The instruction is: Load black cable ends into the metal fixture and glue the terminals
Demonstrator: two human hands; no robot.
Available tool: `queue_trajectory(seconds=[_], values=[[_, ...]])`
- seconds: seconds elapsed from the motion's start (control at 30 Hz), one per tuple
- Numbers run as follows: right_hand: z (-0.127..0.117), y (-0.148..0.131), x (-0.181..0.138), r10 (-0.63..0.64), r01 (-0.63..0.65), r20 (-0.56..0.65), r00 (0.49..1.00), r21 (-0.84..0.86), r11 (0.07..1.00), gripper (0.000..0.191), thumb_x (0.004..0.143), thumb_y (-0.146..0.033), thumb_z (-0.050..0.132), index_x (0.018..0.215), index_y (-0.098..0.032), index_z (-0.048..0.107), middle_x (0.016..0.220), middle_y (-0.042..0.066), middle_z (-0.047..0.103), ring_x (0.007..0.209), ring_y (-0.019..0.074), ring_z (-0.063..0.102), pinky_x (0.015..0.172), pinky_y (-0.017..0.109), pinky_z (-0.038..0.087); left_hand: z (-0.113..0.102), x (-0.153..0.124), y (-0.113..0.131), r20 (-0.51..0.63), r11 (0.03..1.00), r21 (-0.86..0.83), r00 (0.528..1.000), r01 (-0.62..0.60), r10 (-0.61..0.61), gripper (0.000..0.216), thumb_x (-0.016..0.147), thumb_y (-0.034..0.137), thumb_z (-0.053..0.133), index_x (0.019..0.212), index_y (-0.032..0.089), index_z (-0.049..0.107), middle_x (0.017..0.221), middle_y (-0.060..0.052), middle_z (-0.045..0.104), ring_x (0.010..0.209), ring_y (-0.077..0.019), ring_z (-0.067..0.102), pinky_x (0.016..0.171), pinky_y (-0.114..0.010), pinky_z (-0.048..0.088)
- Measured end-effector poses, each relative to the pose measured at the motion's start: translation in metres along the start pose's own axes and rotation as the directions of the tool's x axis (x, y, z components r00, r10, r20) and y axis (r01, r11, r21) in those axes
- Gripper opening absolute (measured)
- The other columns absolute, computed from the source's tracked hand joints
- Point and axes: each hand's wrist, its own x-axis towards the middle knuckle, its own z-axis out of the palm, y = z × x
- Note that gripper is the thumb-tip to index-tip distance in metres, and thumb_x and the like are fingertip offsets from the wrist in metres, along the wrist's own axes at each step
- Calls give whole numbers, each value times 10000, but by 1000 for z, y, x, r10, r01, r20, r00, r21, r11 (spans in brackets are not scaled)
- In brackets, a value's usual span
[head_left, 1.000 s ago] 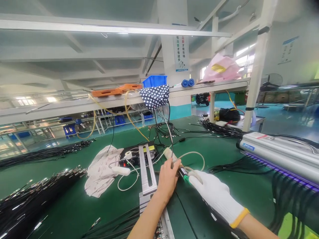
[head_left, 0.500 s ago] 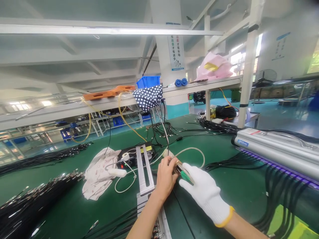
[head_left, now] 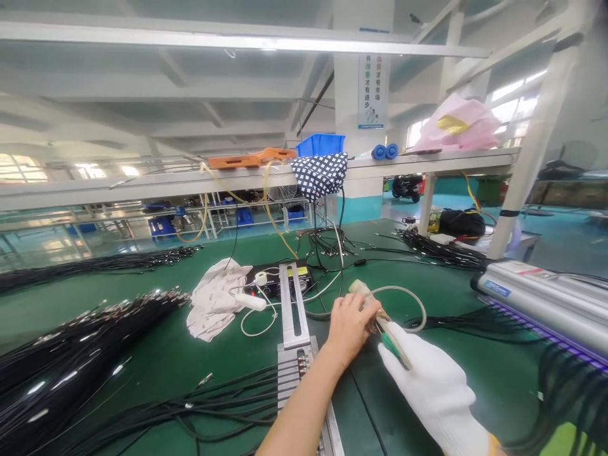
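My bare left hand (head_left: 349, 326) is curled round the near end of a beige handled tool (head_left: 361, 292) with a pale cord looping off to the right. My right hand (head_left: 434, 386) wears a white glove and pinches a thin green-tipped tool (head_left: 392, 345) whose tip meets the piece in my left hand. Both hands meet above the green mat (head_left: 418, 278), just right of a slotted metal fixture (head_left: 293, 310).
A black control box (head_left: 273, 282), a white cloth (head_left: 216, 304) and a white corded probe (head_left: 249, 302) lie behind the fixture. Black cable bundles (head_left: 71, 348) fill the left; more cables hang under a long metal UV lamp housing (head_left: 541, 297) on the right. A shelf (head_left: 237, 180) runs across the back.
The view has swung left, shifting everything rightward in frame. My hands stay joined on the tool; the gloved hand sits lower and closer to the camera.
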Motion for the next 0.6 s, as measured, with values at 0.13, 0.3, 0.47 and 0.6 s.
queue_trajectory(seconds=[0.13,0.3,0.47,0.6], values=[[-6,3,-2,-11,15,56,998,-72,997,330,1004,-343,501,1071,-117,731,804,72,756,556,167,646,577,294,428,-1,3,10,20,999,22,999,-48,48,298,967,214,520,1248,299,567,1158,-46,649,1064,-247,577,887,-406,451],[-16,-2,3,-107,121,97,989,-152,981,275,963,-275,544,1035,-112,753,725,70,722,512,168,596,537,312,386,-5,5,13,35,998,26,998,-52,51,253,988,210,510,1214,295,584,1215,-30,662,1073,-218,594,868,-357,470],[-27,-5,5,-256,260,111,960,-22,965,290,938,-245,543,1102,-126,750,665,63,673,518,190,560,550,343,395,-14,6,-3,39,998,40,998,48,-49,276,957,100,515,1163,254,613,1233,-58,659,1099,-229,589,821,-339,493],[-53,8,-16,20,-77,248,968,223,972,373,843,-280,704,1214,-243,718,979,75,760,739,239,684,709,366,520,-16,7,-14,75,997,36,995,65,-67,299,928,60,525,1145,244,615,1173,-51,672,1103,-230,589,815,-332,505]])
